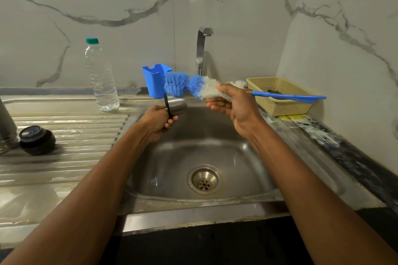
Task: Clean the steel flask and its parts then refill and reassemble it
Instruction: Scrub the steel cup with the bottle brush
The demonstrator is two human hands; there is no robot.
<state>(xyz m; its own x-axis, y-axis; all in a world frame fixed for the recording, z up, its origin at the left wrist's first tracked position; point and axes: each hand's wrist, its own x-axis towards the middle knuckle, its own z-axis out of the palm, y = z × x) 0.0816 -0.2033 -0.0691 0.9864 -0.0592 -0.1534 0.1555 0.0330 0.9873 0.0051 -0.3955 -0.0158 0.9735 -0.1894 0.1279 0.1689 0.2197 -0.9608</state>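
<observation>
Step in hand: scrubbing the steel cup, judged from the brush head hanging just above it over the sink
Left hand: the left hand has its fingers curled round the cup's black-banded end, holding it on its side
Right hand: the right hand wraps fingers and thumb round the white bristles of the bottle brush; the blue handle sticks out to the right, over the basket
Doing it well: shift the grip back to the handle for reach and leverage; turn the cup's mouth to the blue bristles; twist the brush inside while the cup stays over the basin, so drips fall there
Tap: the tap stands behind the brush; I cannot tell whether water runs
Flask body: steel flask at the left edge on the draining board, cut off by the frame; the black stopper touches or sits just beside it
Cup contents: interior hidden
Water bottle: the water bottle is capped green and nearly full of clear water; likely the refill
Blue holder: the blue plastic holder is behind the cup; inside not visible
Basket contents: 1 dark item, too unclear to name
Sink contents: no standing water seen; the drain is uncovered
</observation>
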